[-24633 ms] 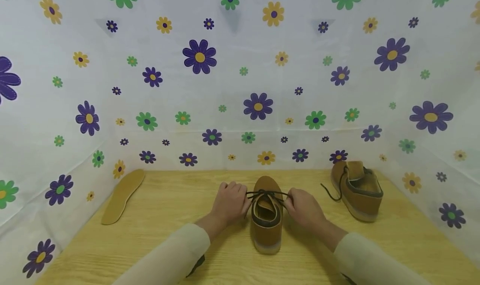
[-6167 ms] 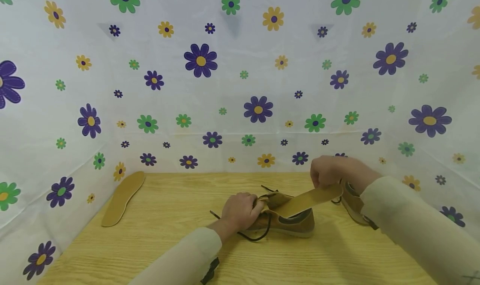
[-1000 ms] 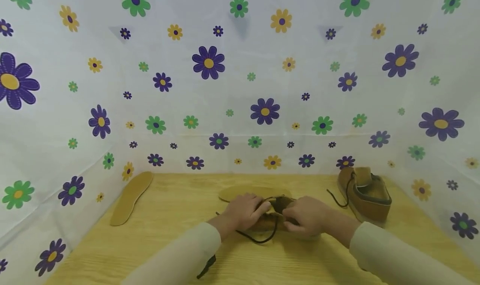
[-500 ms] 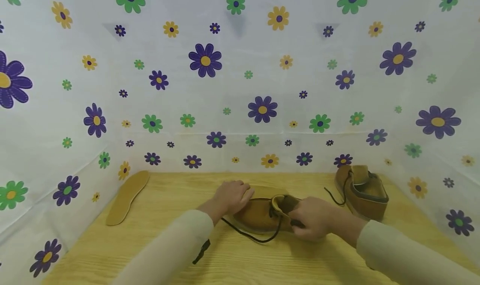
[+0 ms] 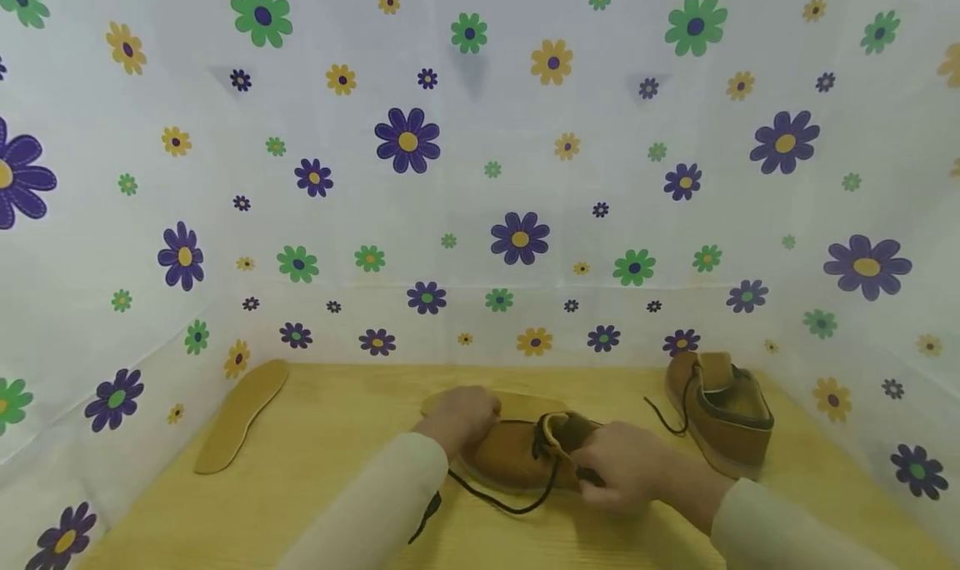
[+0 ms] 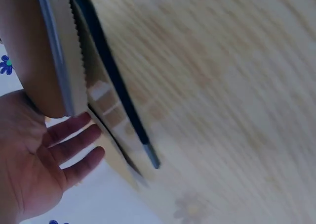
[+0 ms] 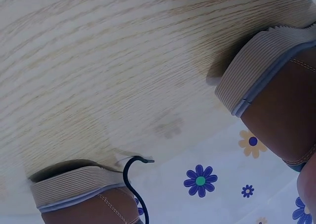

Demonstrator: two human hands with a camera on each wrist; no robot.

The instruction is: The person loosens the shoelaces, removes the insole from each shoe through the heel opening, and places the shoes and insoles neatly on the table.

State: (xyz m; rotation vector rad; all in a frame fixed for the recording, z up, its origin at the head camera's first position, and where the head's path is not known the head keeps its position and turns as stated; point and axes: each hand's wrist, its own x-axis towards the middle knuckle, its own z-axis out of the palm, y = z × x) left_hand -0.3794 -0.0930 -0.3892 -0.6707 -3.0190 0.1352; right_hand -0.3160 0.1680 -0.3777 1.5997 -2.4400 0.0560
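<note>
A brown lace-up shoe (image 5: 510,457) lies in the middle of the table with its toe to the left and its dark lace loose in front. My right hand (image 5: 626,466) grips its collar near the heel; in the right wrist view only a bit of a finger shows beside the heel (image 7: 281,105). At the toe is my left hand (image 5: 461,416). In the left wrist view its palm faces the toe (image 6: 32,61), several fingers loosely bent and apart, one touching the sole edge; the thumb is hidden. Behind the shoe lies a tan insole (image 5: 525,403), partly covered.
A second tan insole (image 5: 243,420) rests at the table's left edge. At the back right stands the other brown shoe (image 5: 723,420), tongue up and lace hanging loose. Flower-printed white sheeting (image 5: 457,195) walls the table (image 5: 337,487) at the back and both sides.
Earlier the lace was tied in a bow; later my right hand held an insole partly inside the shoe. That insole now lies behind it. My left hand has moved from the tongue to the toe.
</note>
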